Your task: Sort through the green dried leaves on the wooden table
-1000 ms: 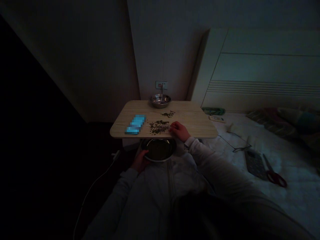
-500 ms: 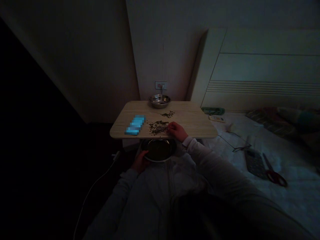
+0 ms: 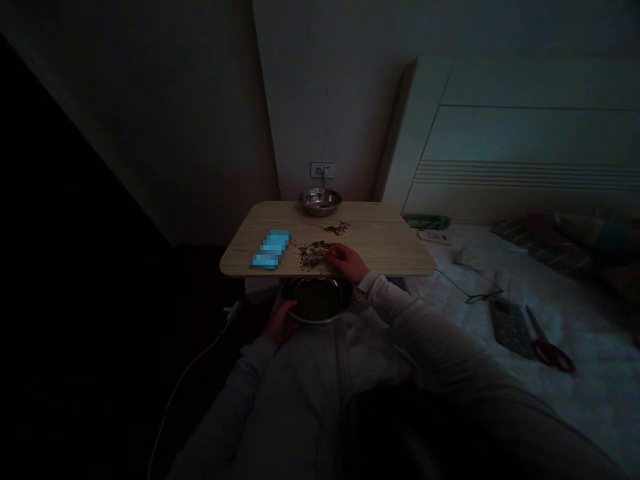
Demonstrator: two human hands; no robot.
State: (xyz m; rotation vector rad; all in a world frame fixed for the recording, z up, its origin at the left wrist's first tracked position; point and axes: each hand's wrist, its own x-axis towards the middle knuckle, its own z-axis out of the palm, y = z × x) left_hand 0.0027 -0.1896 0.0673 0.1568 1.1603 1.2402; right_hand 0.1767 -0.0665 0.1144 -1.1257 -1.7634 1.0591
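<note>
My right hand (image 3: 347, 262) rests on the pale wood-grain table top (image 3: 370, 247), its curled fingers at the right end of a pile of dark dried bits (image 3: 314, 255). Whether the fingers hold any bits is hidden. A smaller patch of the same bits (image 3: 336, 229) lies farther back. Below the table's near edge, my left hand (image 3: 281, 322) grips the rim of a steel bowl (image 3: 317, 300) on my lap. A second steel bowl (image 3: 320, 202) stands at the table's back edge. A pixelated bright blue object (image 3: 271, 249) lies left of the pile.
A wall socket (image 3: 323, 170) sits behind the table. A white cable (image 3: 193, 360) runs along the dark floor at left. To the right, a bedspread holds red-handled scissors (image 3: 550, 353), a dark patterned flat object (image 3: 510, 330), and a remote control (image 3: 434, 237).
My right hand has moved left, into the right end of the pile. My left hand and the steel bowl on my lap have stayed in place.
</note>
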